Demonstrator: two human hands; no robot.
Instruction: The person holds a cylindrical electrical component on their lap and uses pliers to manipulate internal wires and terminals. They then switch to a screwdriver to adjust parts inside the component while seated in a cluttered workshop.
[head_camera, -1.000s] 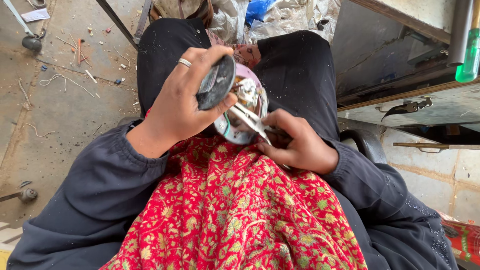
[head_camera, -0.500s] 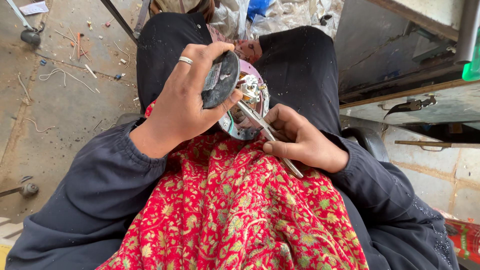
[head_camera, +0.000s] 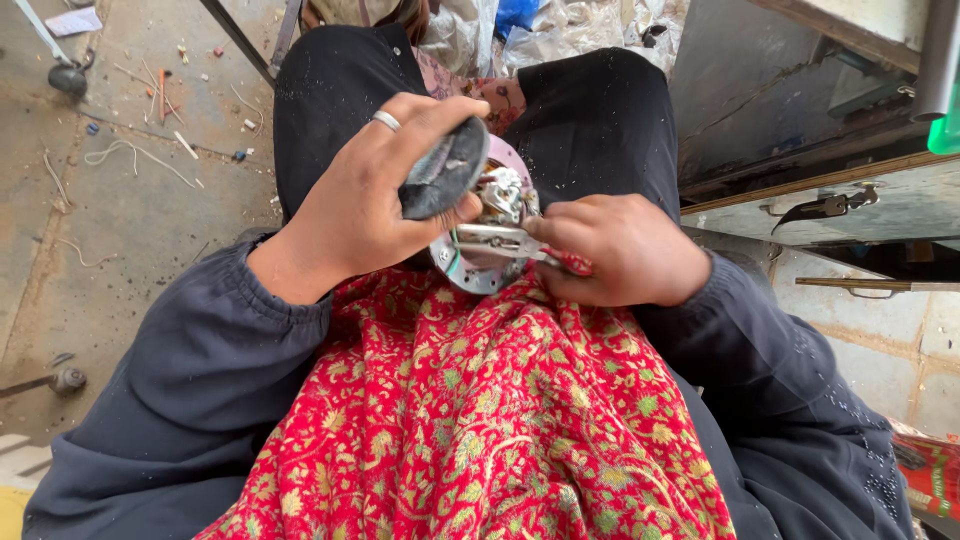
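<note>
bright even daylight, soft shadows, sharp centre, wide-angle distortion at edges, no glare

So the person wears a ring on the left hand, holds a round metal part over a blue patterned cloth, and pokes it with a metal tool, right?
Nearly. The head view shows the cloth is red, not blue. The ring, left hand, round metal part, right hand and metal tool are as you say.

Dusty concrete floor (head_camera: 120, 230), scattered with white wire scraps (head_camera: 135, 155) and small debris bits (head_camera: 215, 95).
</note>
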